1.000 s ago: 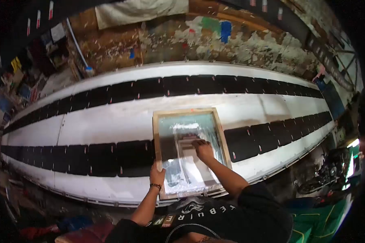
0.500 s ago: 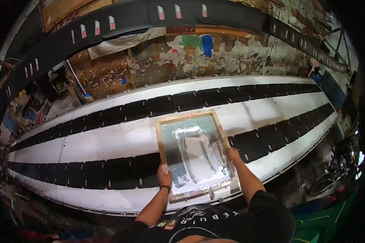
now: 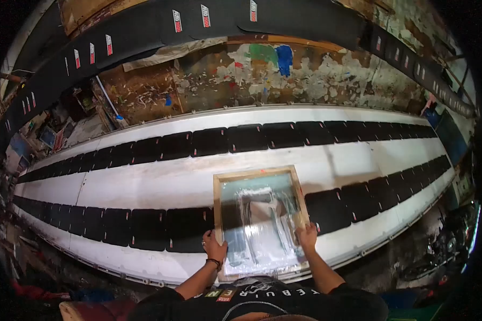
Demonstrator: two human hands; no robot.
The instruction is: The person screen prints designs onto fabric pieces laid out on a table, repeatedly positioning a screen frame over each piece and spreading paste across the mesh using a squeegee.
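Note:
A wooden-framed screen (image 3: 254, 172) with a pale, see-through mesh lies over the near row of black pieces on the long white table. My left hand (image 3: 215, 246) is closed on its left edge, and a dark bracelet circles that wrist. On the opposite edge, my right hand (image 3: 307, 237) grips the frame. Whitish smears and a lighter patch show on the mesh. Black pieces (image 3: 187, 229) with small red and white labels lie left of the frame, and more (image 3: 329, 211) lie to its right.
The long white table (image 3: 144, 190) carries a second row of black pieces (image 3: 246, 137) farther back. Above hang black pieces (image 3: 214, 27) with printed labels. Behind stands a wall (image 3: 209, 80) with peeling paint. A motorcycle (image 3: 439, 254) is at the lower right.
The frame, with both hands on it, now sits straighter and lower in view, a little farther right. The whole view has shifted and turned slightly.

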